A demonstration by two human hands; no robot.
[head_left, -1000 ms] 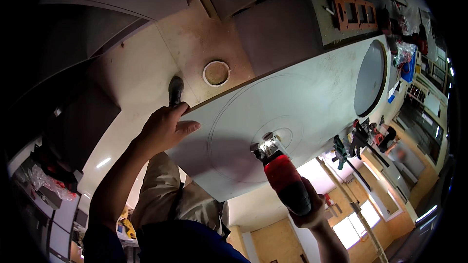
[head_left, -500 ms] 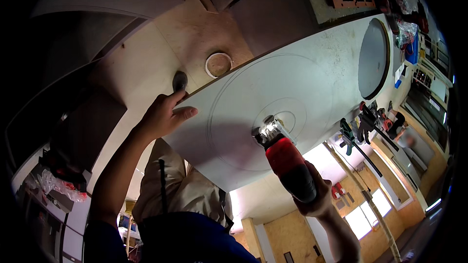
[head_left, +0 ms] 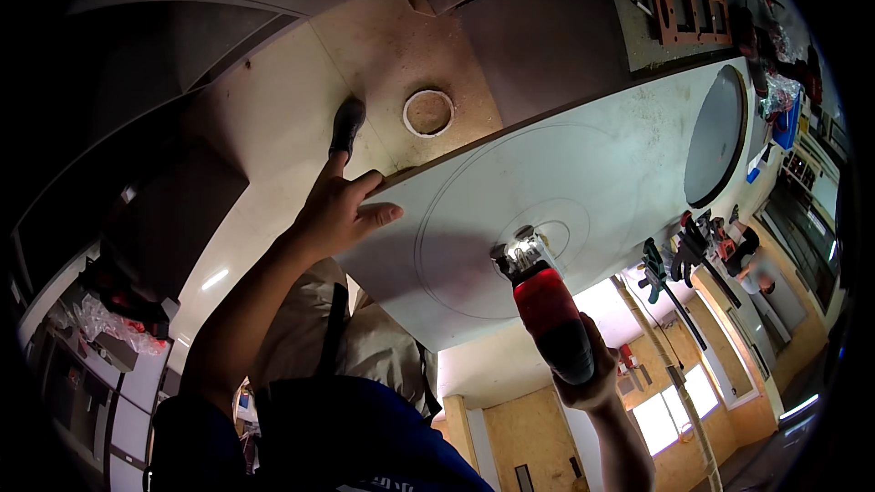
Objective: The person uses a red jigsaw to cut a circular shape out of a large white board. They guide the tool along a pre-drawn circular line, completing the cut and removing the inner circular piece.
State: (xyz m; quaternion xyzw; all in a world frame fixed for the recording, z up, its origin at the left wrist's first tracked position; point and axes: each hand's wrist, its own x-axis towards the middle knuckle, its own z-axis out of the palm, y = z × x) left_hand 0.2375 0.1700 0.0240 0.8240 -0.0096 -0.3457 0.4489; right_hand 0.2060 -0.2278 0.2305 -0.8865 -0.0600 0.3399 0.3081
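Power tool (head_left: 547, 310), red and black, sits wrapped in the right hand's (head_left: 591, 374) closed grip, its lit front over circles drawn on a pale board (head_left: 629, 164); the left hand (head_left: 342, 214) (thumb and forefinger apart) is at the board's edge. Farther off, another person (head_left: 744, 251) bends.

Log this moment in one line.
left grip: at edge of flat pale board; right grip: around red-and-black power tool; tool head: inside large circle drawn on board

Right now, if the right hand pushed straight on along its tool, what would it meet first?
Likely the white board, ahead of the red-and-black power tool in the right hand; contact and depth are hard to judge.
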